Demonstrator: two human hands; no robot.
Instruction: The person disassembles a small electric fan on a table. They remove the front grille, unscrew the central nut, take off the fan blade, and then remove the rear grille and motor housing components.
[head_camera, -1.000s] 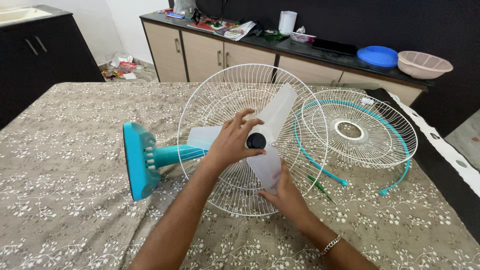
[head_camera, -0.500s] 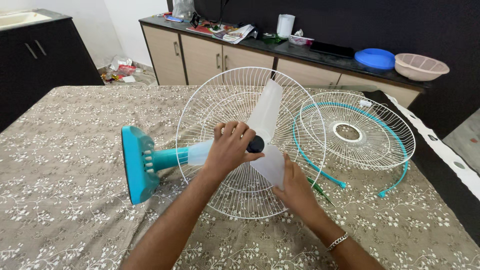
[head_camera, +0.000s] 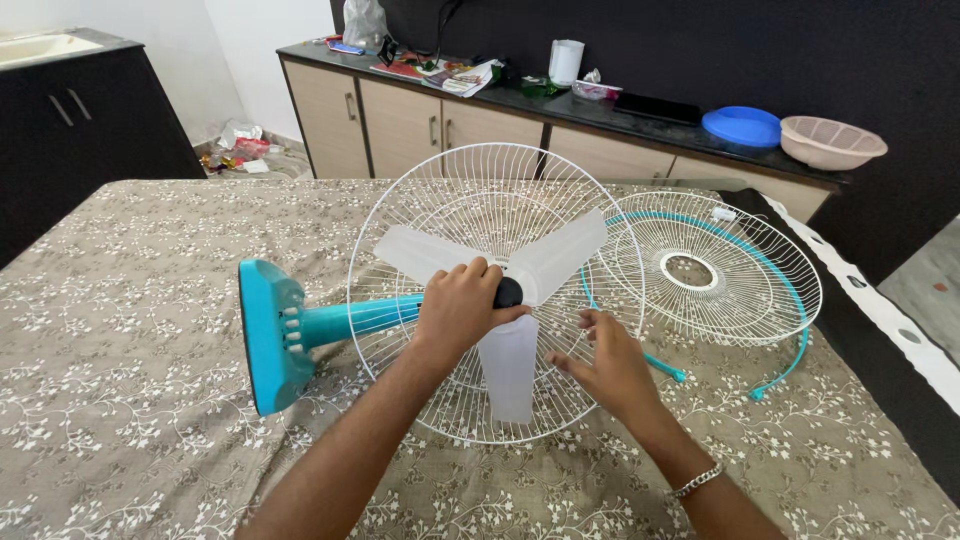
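- Since 0.5 s ago: blade set rotated, one blade now hangs straight down at frame centre; right hand (head_camera: 608, 362) has let go of the blade and sits just right of it, fingers spread, open, holding nothing.
- Left hand (head_camera: 462, 305) closed around the hub area, thumb and fingers pinching the black round cap (head_camera: 508, 292) at the centre of the translucent fan blades (head_camera: 508, 375); arm comes up from bottom left.
- Fan lies on its side mid-frame: teal base (head_camera: 262, 335) at centre left, teal neck runs right into the white wire rear guard (head_camera: 400, 215), which stands upright behind the blades.
- Right of it, the second white wire guard (head_camera: 745, 285) lies flat on the bench, touching or just behind the upright one; cannot tell which.
- Teal plastic ring (head_camera: 790, 365), split open, loops around that flat guard.
- Bench (head_camera: 130, 440) covered in beige cloth with white floral print.
- Upper frame: dark counter (head_camera: 640, 115) on beige cupboards, carrying a white jug (head_camera: 565, 62), blue round lid (head_camera: 741, 126), pink perforated bowl (head_camera: 832, 142), papers.
- Right wrist wears a silver chain bracelet (head_camera: 697, 481).
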